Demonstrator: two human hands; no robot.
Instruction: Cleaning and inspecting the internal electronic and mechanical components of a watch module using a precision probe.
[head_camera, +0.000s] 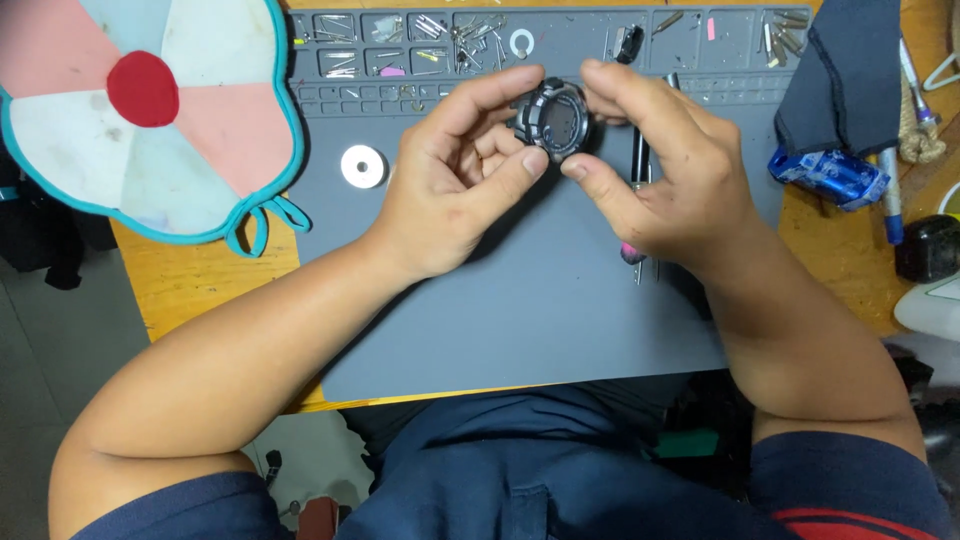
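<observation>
A black round watch case (556, 121) with a dark glass face is held above the grey work mat (520, 300). My left hand (455, 180) pinches it from the left, thumb under its lower edge and index finger over its top. My right hand (660, 165) grips it from the right with thumb and fingertips. No strap shows on the case. Under my right hand lie thin hand tools (637, 255), one with a pink tip, mostly hidden.
The mat's back compartments (400, 45) hold several small metal parts and pins. A white round spool (362, 166) sits on the mat's left. A pastel fan-shaped pad (150, 110) lies at the left, and a black cloth (850, 80), blue packet (830, 175) and pens (890, 195) at the right.
</observation>
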